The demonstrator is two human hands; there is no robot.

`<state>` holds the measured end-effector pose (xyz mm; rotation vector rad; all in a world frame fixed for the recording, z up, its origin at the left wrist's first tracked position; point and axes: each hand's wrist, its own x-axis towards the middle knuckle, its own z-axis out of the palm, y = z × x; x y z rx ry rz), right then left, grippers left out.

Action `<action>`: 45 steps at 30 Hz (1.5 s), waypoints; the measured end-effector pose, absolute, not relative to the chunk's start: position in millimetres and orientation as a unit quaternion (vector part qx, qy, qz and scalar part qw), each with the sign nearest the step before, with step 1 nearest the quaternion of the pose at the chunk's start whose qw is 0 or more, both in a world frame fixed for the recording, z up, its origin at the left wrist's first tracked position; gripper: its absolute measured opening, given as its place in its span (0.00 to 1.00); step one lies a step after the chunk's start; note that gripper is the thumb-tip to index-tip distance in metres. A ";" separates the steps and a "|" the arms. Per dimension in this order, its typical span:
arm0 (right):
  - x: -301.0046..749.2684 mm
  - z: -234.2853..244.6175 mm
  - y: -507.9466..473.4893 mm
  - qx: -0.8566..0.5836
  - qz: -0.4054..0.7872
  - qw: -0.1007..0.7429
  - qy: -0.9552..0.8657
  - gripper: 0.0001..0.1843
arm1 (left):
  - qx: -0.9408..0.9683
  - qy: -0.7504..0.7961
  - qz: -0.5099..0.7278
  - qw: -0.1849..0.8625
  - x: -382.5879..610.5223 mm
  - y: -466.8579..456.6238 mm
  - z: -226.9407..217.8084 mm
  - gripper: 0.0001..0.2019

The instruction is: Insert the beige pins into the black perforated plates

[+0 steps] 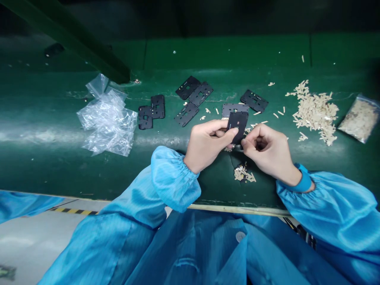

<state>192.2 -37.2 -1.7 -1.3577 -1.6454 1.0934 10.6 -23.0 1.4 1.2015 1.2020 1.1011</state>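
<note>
My left hand (206, 144) grips a thin black plate with small cutouts (238, 122), its thumb lying across the face. At the plate's lower right corner, my right hand (265, 146) is closed in a pinch; whatever lies between its fingertips is too small to make out. Just beyond the held plate, another black plate (230, 108) rests on the bench. A further one (254, 101) lies to its right. Below the hands sits a small heap of beige strips and dark bits (244, 173). Loose beige strips are scattered around the fingers.
Several black plates (190, 97) lie left of centre, with more plates (151, 111) beyond them. Clear plastic bags (108, 118) are piled at left. On the right are a heap of beige strips (316, 113) and a filled bag (360, 118). A green post (97, 51) meets the bench (160, 178).
</note>
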 end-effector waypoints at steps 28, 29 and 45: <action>195.7 7.0 -31.7 -0.434 0.634 0.390 -0.507 0.14 | 0.375 0.468 0.451 0.661 5.6 -24.2 1.4 0.12; 196.1 6.7 -31.8 -0.428 0.643 0.389 -0.502 0.14 | 0.373 0.467 0.450 0.664 5.5 -24.3 1.5 0.12; 200.5 8.7 -29.4 -0.399 0.705 0.333 -0.482 0.18 | 0.338 0.454 0.441 0.697 5.6 -22.2 3.8 0.12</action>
